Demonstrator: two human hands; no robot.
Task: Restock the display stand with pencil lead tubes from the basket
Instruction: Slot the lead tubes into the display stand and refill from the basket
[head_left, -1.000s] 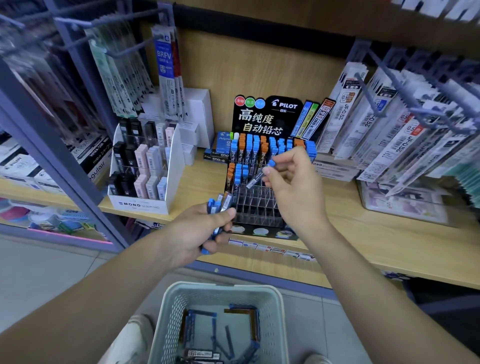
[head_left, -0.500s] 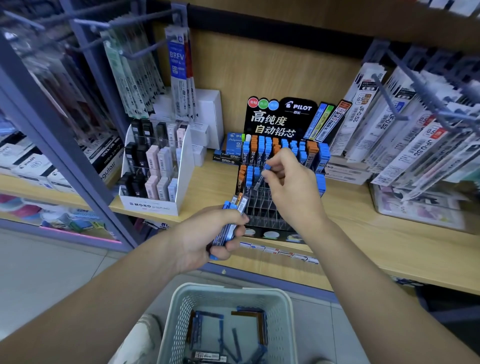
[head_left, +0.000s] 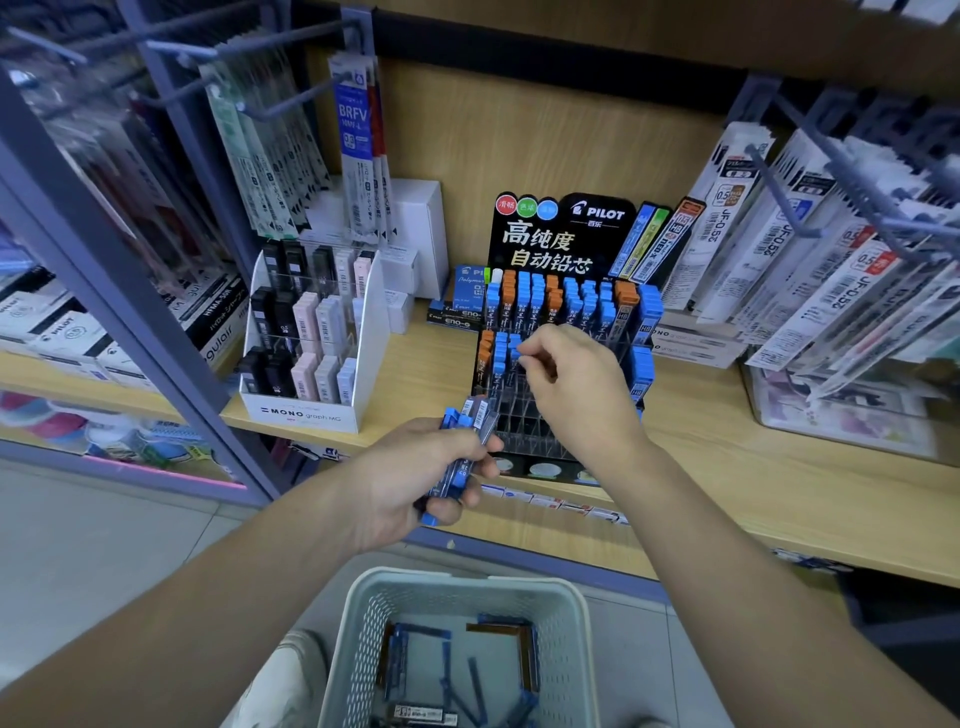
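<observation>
A black Pilot display stand (head_left: 566, 234) sits on the wooden shelf, its back rows filled with blue- and orange-capped lead tubes and its clear front slots (head_left: 519, 421) open. My right hand (head_left: 576, 379) pinches the blue cap of one lead tube (head_left: 515, 355) that stands in a slot of the stand's middle row. My left hand (head_left: 415, 478) hovers in front of the stand, gripping a bundle of blue-capped lead tubes (head_left: 462, 447). Below, a pale green basket (head_left: 358, 623) holds several more tubes (head_left: 452, 670).
A white Mono case of lead boxes (head_left: 306, 343) stands left of the stand. Hanging refill packs (head_left: 810, 249) crowd the right on metal hooks, more hang at the upper left (head_left: 358, 140). The wooden shelf edge (head_left: 779, 530) runs in front; a grey frame post (head_left: 119, 291) slants at left.
My right hand has carried its single tube down from mid-air into the stand's middle row. My left hand has lifted slightly toward the stand with its bundle.
</observation>
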